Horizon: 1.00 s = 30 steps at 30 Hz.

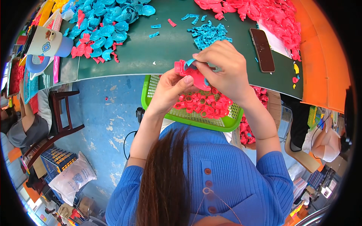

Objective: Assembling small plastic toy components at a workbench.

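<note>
My left hand (169, 89) is closed around a pink plastic part (198, 78) with a curved body and a ring-like end. At the part's top, my right hand (228, 67) pinches a small blue plastic piece (189, 62) between thumb and fingers. A thin dark rod shows among the right fingers, but its kind is unclear. Both hands hover at the table's near edge, over a green basket (200, 125) containing many pink rings (203, 107). Just beyond the right hand lies a heap of small blue strips (210, 34).
Blue shell-shaped pieces (113, 17) heap up at the table's far left, with pink ones among them. A mug (49, 41) stands left of them. At right lie a phone (262, 50) and a pink pile (279, 22). A wooden chair (62, 124) stands at left; people sit on both sides.
</note>
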Each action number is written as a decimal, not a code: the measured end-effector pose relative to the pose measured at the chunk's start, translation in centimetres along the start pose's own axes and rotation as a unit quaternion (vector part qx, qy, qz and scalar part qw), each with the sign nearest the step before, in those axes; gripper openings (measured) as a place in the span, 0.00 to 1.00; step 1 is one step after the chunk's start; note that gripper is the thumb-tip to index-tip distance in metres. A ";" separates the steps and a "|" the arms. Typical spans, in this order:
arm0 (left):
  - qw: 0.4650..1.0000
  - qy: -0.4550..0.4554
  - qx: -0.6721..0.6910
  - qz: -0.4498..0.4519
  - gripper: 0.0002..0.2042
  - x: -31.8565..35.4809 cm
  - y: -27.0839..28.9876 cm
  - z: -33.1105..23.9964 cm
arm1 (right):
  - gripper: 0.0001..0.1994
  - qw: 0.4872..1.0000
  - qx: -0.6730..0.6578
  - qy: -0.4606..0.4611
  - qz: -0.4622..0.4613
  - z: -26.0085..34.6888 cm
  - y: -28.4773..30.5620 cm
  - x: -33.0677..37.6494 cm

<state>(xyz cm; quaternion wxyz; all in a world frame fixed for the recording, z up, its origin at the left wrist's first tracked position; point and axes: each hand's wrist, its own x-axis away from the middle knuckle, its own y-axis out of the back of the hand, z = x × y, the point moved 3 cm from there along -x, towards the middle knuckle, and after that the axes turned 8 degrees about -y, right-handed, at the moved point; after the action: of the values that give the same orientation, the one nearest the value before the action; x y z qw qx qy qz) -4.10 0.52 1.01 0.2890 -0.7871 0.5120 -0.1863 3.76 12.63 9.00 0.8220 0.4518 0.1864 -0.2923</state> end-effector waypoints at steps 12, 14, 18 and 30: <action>1.000 0.002 -0.002 0.004 0.16 0.1 0.0 0.2 | 0.08 1.000 0.011 -0.011 0.016 -0.3 -0.1 0.2; 1.000 -0.004 0.009 0.013 0.16 0.1 -0.4 -0.1 | 0.08 1.000 0.004 -0.005 0.023 -0.4 -0.1 0.2; 1.000 -0.001 -0.021 -0.001 0.16 -0.1 -0.4 -0.1 | 0.07 0.998 -0.014 -0.056 0.012 -0.5 -0.3 0.4; 0.999 0.027 -0.021 0.033 0.14 0.5 -0.2 0.1 | 0.08 0.994 -0.059 -0.009 0.091 -0.8 0.3 0.5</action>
<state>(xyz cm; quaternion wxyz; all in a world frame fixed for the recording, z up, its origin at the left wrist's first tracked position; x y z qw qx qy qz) -3.65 0.19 1.05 0.2648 -0.7706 0.5487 -0.1869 4.30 13.26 8.53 0.8720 0.4153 0.1542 -0.2085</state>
